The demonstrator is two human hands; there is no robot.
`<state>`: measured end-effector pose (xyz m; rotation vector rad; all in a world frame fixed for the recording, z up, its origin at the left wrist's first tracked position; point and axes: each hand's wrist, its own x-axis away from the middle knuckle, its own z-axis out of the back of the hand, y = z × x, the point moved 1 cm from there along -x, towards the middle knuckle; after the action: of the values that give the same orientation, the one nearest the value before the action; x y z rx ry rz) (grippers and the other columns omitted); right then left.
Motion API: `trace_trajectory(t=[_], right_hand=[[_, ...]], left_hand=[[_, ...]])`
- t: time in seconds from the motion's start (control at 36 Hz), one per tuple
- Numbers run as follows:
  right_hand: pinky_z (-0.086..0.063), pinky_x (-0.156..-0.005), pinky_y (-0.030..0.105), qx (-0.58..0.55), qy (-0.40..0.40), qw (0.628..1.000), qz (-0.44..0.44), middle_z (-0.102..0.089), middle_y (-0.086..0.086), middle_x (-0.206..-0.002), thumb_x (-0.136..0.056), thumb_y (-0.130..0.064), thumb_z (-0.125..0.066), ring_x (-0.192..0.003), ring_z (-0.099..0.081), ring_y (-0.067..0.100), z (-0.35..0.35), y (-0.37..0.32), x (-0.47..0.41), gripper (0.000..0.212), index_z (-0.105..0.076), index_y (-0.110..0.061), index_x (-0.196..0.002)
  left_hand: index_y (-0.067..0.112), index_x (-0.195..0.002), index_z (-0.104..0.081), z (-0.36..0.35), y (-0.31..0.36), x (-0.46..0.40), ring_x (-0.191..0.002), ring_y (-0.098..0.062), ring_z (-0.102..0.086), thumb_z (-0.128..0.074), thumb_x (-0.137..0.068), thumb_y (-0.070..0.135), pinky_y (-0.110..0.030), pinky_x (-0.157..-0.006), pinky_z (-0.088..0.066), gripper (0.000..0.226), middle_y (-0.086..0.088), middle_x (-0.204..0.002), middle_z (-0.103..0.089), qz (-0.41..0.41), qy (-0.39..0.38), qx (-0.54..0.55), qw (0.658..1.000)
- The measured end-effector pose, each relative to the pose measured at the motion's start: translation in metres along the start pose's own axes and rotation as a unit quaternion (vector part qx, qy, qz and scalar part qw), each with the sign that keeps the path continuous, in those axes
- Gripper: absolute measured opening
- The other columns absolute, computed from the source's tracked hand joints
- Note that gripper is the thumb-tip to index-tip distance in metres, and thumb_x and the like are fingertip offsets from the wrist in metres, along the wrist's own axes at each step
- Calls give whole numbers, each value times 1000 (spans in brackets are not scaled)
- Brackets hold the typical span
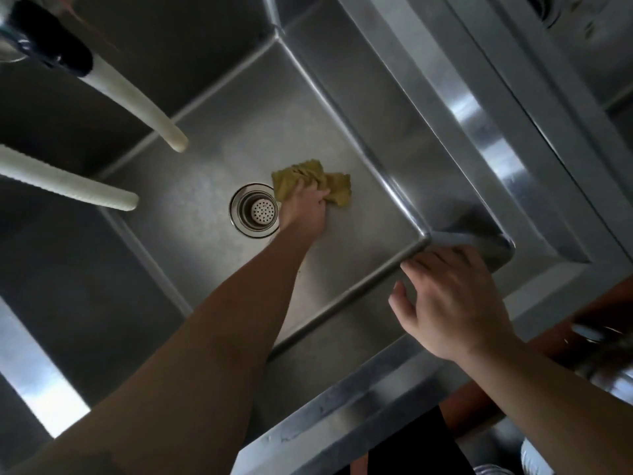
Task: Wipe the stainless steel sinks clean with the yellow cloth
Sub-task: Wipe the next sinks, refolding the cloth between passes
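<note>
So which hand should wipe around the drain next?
Left hand: it already grips the yellow cloth on the sink floor beside the drain. Right hand rests on the sink rim.

Sink (pixel 342 108) fills centre of view. Drain (pixel 255 210) in basin floor, approx. mid-basin. Cloth (pixel 337 190) on floor just right of drain, touching its rim. L hand (pixel 303 212) on cloth, arm reaching down into basin from lower left. R hand (pixel 448 303) on near-right corner of sink rim, above basin. Two hoses (pixel 137 104) hang over basin at left, ends well apart from drain. Second basin (pixel 68 269) adj. on left.
</note>
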<state>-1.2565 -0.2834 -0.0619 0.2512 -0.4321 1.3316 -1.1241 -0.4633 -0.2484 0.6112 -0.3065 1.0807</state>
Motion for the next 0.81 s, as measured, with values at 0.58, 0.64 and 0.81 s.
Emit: trace_trajectory(t=[0.58,0.64,0.81], right_hand=[[-41,-89,41,25,8,1000,-11,-67,2,-82,-88,-41,-35,-82,-59,23,2,-2,1,38,-65,-18,-80],[-41,-87,41,23,15,1000,-13,-65,2,-79,-87,-40,-37,-80,-58,24,1,-2,1,36,-63,-18,-77],[-47,-83,41,13,32,999,-11,-64,2,-73,-85,-44,-30,-69,-58,25,-2,-1,0,45,-65,-17,-77]], left_hand=[[26,-136,-59,-64,31,103,-133,-21,-43,-54,-98,30,-22,-98,-31,38,0,-148,-49,-96,-216,83,968],[26,-140,-55,-63,27,105,-131,-27,-46,-50,-100,28,-30,-102,-35,40,-5,-147,-49,-54,-258,98,960],[25,-136,-59,-49,4,119,-124,-30,-50,-49,-102,25,-33,-98,-40,35,-9,-140,-55,12,-307,158,938]])
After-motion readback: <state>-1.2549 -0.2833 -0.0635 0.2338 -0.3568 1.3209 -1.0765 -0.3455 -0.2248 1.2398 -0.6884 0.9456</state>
